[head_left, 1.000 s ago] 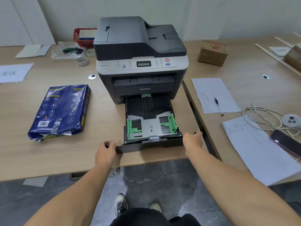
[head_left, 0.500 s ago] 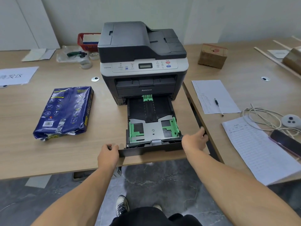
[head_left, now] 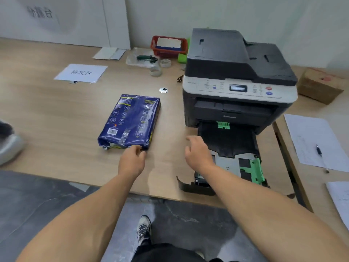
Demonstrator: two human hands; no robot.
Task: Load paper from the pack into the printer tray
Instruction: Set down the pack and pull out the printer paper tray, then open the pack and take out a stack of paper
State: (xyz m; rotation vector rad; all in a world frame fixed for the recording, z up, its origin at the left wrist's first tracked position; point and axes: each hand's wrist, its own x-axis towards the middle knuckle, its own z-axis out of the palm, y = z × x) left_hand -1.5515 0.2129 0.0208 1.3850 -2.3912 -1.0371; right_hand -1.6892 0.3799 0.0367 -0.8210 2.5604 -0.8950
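A blue wrapped paper pack (head_left: 130, 121) lies flat on the wooden desk, left of the printer (head_left: 238, 76). The printer's tray (head_left: 228, 140) is pulled out toward me, with green guides and no paper visible in it. My left hand (head_left: 132, 161) touches the pack's near right corner, where the wrapper is torn; whether its fingers grip the pack I cannot tell. My right hand (head_left: 198, 152) hovers over the tray's left edge, fingers loosely spread, holding nothing.
A red basket (head_left: 169, 46), tape rolls and a plastic bag sit behind the pack. A labelled sheet (head_left: 81, 73) lies far left. A cardboard box (head_left: 319, 85) and papers with a pen (head_left: 319, 150) are to the right. The desk's front edge is close to me.
Both hands have let go of the tray front. The left hand moved left to the pack's corner, the right rose over the tray. My view has swung left.
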